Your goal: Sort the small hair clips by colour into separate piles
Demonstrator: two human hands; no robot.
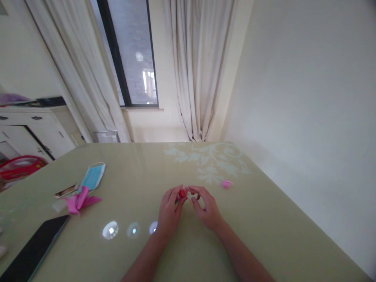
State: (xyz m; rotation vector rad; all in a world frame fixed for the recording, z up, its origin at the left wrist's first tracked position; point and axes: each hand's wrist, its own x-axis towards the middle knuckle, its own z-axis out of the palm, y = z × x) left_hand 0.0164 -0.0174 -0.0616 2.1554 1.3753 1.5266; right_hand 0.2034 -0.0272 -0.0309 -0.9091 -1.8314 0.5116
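My left hand (169, 213) is closed, holding a small red object (183, 193) between its thumb and fingers just above the table. Its exact kind is too small to make out. My right hand (207, 209) is close beside it, fingers curled and fingertips at the red object's right side. Something pale and tiny seems to be between its thumb and forefinger, but I cannot tell what. To the right, a small pink piece (226, 184) lies on the table, apart from both hands.
The glass-topped table (132, 164) meets a white wall on the right. At left lie a pink folded paper bird (80, 200), a blue face mask (93, 177), a narrow brown packet (65, 190) and a black tablet-like device (37, 248). Curtains and a window are behind.
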